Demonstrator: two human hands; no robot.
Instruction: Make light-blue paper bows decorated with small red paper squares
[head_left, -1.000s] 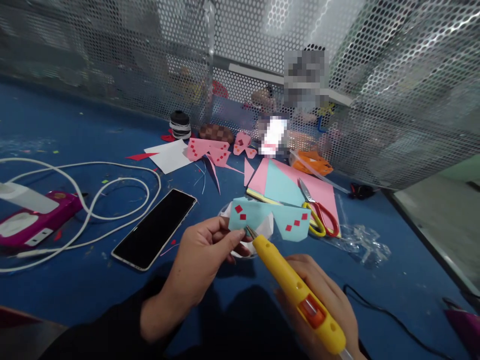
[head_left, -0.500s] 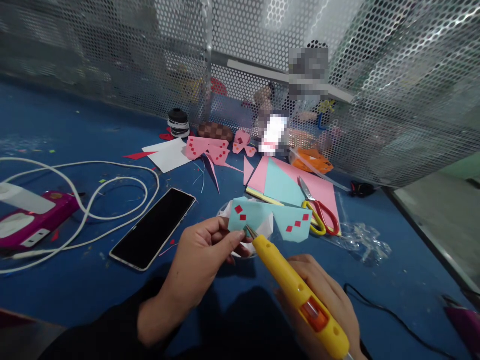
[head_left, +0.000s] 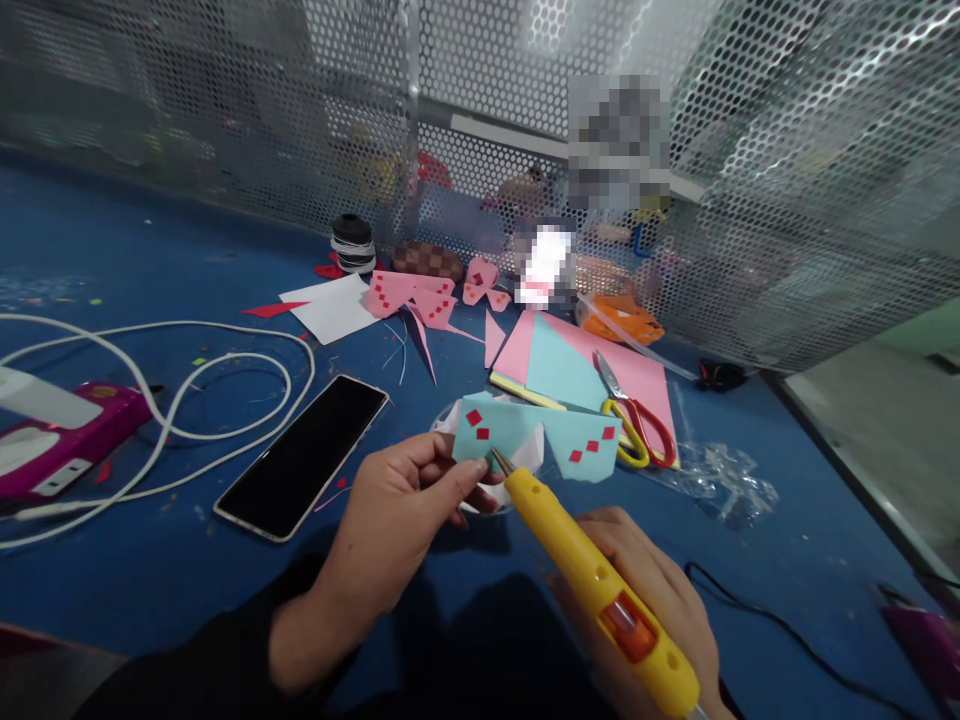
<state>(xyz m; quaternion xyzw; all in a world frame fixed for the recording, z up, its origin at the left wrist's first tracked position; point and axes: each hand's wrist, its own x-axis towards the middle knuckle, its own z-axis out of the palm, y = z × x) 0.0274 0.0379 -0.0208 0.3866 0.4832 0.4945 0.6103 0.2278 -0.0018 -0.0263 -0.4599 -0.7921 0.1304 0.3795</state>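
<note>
A light-blue paper cutout (head_left: 581,445) dotted with red diamonds is held above the blue bench (head_left: 176,570) by the left hand (head_left: 401,510), its lower left part pinched between thumb and fingers. A yellow glue gun (head_left: 577,545) is gripped by the right hand (head_left: 664,590), whose fingers are partly hidden behind the body; its metal nozzle is pointed at the cutout near the left thumb, though whether it is touched cannot be told. Scissors (head_left: 626,403) are laid on coloured sheets (head_left: 566,370) beyond, and a phone (head_left: 304,460) is placed to the left
</note>
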